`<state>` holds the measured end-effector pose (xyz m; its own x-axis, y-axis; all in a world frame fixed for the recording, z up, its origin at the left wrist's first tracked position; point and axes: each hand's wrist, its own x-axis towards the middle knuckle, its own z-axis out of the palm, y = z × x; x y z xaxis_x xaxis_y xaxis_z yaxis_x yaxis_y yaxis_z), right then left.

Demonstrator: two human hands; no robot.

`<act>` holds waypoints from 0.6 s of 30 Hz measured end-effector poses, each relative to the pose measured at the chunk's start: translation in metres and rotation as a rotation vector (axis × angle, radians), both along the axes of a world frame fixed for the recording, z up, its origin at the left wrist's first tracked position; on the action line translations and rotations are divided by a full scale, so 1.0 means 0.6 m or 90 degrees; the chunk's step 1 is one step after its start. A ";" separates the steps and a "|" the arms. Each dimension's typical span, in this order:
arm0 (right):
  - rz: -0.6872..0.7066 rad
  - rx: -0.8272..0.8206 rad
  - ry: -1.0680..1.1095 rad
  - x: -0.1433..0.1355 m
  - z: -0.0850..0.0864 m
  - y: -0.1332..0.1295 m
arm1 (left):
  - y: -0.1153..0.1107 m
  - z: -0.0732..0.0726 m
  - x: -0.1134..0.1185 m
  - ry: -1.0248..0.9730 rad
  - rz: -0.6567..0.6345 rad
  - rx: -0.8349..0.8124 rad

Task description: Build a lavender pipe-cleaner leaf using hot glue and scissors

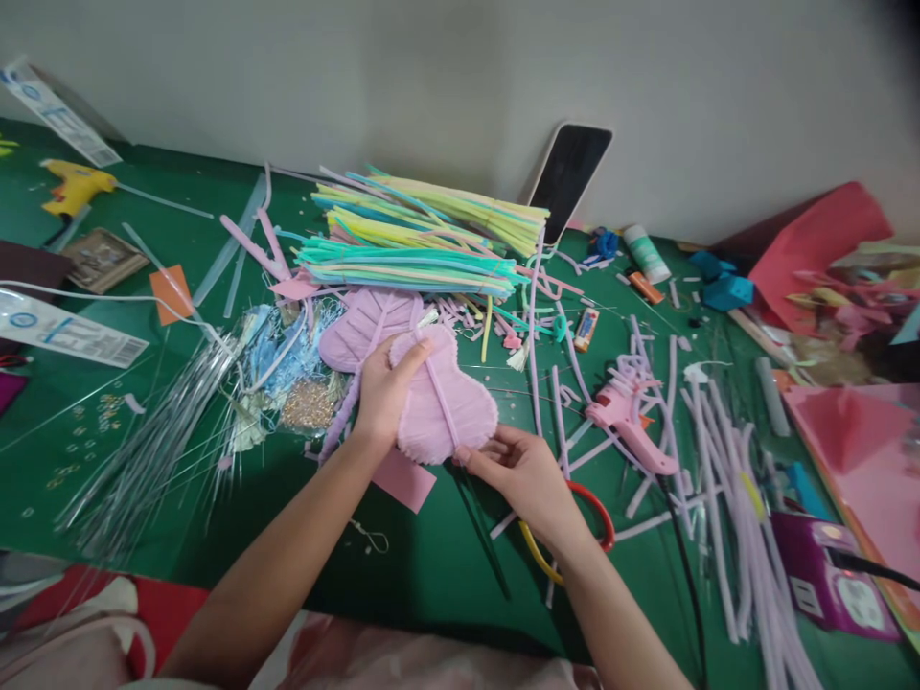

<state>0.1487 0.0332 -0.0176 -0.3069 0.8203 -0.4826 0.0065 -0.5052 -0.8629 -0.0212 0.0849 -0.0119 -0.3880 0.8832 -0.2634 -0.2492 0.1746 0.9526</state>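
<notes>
My left hand (380, 402) grips the left side of a pale pink lobed piece (471, 402), thumb on top and fingers underneath. A lilac pipe cleaner (440, 395) runs down the middle of that piece. With thumb and fingertips, my right hand (528, 474) pinches the lower edge of the piece by the pipe cleaner's end. Behind my left hand lies a similar lilac piece with ribs (359, 331). A small pink paper (406, 481) rests below on the green table. Scissors with red and yellow handles (608, 529) are partly hidden under my right wrist.
Bundles of coloured pipe cleaners (409, 264) lie at the back, near a phone (575, 168) leaning on the wall. To the right are a pink glue gun (632, 426) and lilac pipe cleaners (754, 546). A yellow glue gun (76, 187) and silver strands (150, 450) lie left.
</notes>
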 end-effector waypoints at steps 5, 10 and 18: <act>-0.005 0.014 -0.010 -0.003 -0.005 -0.002 | -0.001 -0.007 0.000 -0.015 -0.007 0.017; -0.009 0.005 -0.011 -0.003 0.001 -0.001 | -0.001 -0.001 0.000 -0.028 -0.015 0.012; -0.017 -0.005 0.061 0.003 0.024 0.004 | -0.003 0.004 0.004 -0.122 -0.064 -0.026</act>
<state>0.1506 0.0357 -0.0032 -0.3302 0.8252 -0.4583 -0.0885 -0.5105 -0.8553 -0.0190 0.0833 -0.0097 -0.2380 0.9020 -0.3601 -0.4042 0.2451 0.8812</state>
